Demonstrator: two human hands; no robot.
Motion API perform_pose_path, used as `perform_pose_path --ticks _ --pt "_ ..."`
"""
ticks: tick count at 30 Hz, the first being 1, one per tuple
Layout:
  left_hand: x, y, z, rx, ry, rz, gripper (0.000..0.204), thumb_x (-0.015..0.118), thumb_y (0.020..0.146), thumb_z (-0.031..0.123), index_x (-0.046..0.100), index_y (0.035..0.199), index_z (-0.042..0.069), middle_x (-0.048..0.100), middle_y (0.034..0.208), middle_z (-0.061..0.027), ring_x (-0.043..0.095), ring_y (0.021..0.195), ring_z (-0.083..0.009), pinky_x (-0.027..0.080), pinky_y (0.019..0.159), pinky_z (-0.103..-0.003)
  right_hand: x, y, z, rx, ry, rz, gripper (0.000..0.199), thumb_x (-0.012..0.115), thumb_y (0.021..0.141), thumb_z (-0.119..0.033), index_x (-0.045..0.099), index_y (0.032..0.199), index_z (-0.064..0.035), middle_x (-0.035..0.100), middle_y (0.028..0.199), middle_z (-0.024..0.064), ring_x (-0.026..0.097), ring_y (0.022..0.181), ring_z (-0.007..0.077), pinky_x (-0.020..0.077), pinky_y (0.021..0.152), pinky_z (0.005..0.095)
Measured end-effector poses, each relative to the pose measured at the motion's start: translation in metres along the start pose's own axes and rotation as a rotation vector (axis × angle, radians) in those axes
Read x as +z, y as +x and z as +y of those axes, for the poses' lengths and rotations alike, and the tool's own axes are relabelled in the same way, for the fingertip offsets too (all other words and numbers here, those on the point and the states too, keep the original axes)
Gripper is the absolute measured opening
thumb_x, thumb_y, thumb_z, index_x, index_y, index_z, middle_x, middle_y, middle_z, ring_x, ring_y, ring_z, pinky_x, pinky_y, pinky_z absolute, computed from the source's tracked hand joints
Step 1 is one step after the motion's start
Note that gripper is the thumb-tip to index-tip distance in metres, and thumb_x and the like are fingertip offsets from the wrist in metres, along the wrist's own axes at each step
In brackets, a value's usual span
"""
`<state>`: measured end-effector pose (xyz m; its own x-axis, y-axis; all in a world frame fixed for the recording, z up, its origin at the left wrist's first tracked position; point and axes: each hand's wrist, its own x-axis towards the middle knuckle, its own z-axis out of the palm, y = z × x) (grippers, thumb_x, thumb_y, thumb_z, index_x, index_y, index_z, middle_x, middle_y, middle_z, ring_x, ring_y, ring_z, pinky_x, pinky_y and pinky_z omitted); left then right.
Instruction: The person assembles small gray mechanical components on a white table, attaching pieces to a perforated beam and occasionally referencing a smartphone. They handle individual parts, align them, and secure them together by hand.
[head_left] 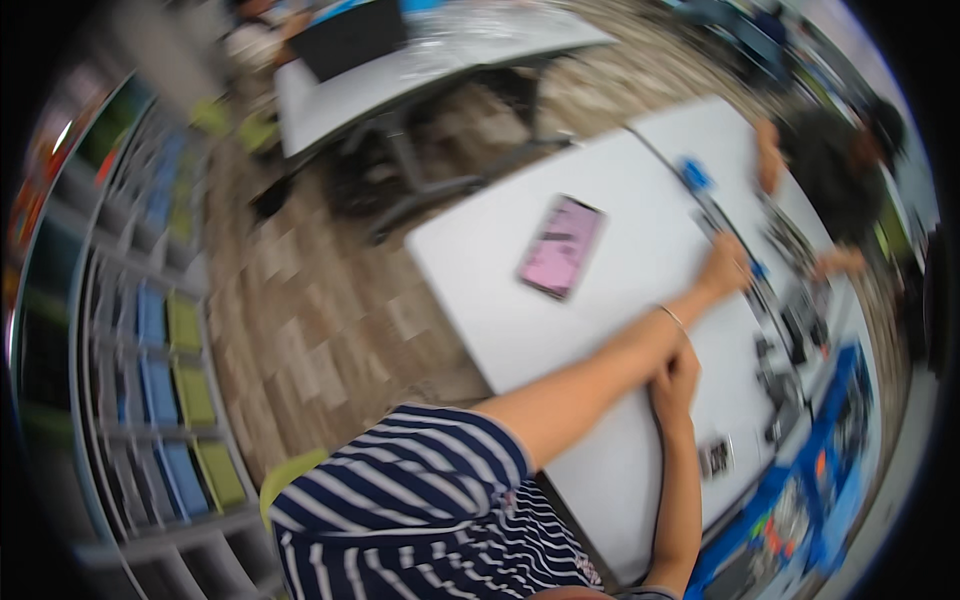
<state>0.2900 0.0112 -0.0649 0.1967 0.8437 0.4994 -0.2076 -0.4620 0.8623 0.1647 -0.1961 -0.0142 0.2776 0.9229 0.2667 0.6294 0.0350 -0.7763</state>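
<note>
My left arm stretches across the white table (600, 190), and my left hand (727, 265) is at the long dark bar (760, 295) lying near the seam. Its fingers look curled together; blur hides what is between them. My right hand (676, 378) is close against the left forearm, just behind the wrist with its thin bracelet (670, 316). The forearm partly covers its fingers, so their grip does not show. A pink-faced, phone-like slab (562, 247) rests on the table left of my hands. A small blue part (696, 174) lies beyond the left hand.
Across the table, a person (835, 160) has hands near grey metal parts (790, 240). Several dark parts (785, 385) and a small square piece (717, 457) lie at the right. A blue tray (770, 490) holds mixed pieces. Shelves with coloured bins (160, 390) stand left.
</note>
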Motion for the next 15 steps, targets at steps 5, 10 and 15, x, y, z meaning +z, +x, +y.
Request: perform_pose_path --ticks 5,10,15 --pt "-0.023 0.001 0.004 0.261 0.218 -0.085 0.011 0.073 0.079 0.011 0.067 0.079 0.001 0.063 0.095 -0.019 0.059 0.101 -0.0384 0.046 0.095 -0.049 0.001 0.01 -0.003 -0.052 -0.082 0.118 0.013 0.062 0.089 -0.004 0.064 0.1 0.0026 0.058 0.089 0.0183 0.06 0.076 0.0345 0.0486 0.069 0.0422" --pt "-0.031 0.006 0.01 0.114 0.283 -0.126 0.012 0.072 0.087 0.013 0.073 0.085 0.001 0.065 0.099 -0.0164 0.064 0.092 -0.033 0.053 0.083 -0.043 -0.001 0.032 0.008 0.063 -0.061 0.33 0.011 0.061 0.091 -0.007 0.07 0.096 -0.0009 0.065 0.089 0.0144 0.063 0.074 0.0324 0.0513 0.07 0.0422" --pt "-0.044 0.004 0.024 -0.068 -0.005 -0.095 0.013 0.069 0.094 0.012 0.074 0.09 0.001 0.067 0.102 -0.0132 0.067 0.088 -0.0243 0.056 0.079 -0.036 0.004 0.062 0.029 0.18 -0.154 0.532 0.015 0.063 0.091 -0.012 0.073 0.094 -0.0018 0.071 0.088 0.0132 0.068 0.074 0.0291 0.0532 0.07 0.0405"
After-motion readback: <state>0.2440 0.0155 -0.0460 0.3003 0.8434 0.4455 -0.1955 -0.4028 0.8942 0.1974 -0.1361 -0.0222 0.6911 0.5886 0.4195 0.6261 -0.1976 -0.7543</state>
